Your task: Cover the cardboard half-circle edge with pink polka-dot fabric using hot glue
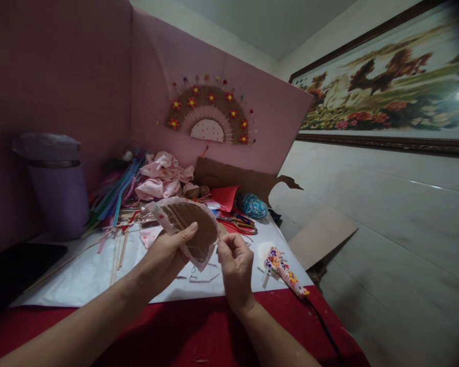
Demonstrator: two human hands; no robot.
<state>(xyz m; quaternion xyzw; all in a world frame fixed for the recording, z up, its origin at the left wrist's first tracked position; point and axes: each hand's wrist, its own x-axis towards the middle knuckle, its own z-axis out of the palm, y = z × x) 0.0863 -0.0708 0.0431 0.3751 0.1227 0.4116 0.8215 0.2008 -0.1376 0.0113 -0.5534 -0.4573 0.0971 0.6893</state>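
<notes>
My left hand (176, 247) grips a curved cardboard piece (193, 224) edged with pink spotted fabric, thumb pressed on its brown face. At the piece's right edge, my right hand (235, 267) is closed in a pinch by the fabric border; what lies between the fingertips is too small to make out. The piece is held tilted above a white sheet (80, 280). To the right of my right hand lies a flower-patterned glue gun (285, 270), its cord running off the table's front.
Behind the hands lie scissors (239, 224), blue yarn (253, 205), red paper (225, 198) and crumpled pink fabric (162, 176). Thin sticks (122, 250) and coloured pipe cleaners (118, 191) spread at left near a purple bin (59, 196). A decorated cardboard arch (210, 99) hangs on the pink panel.
</notes>
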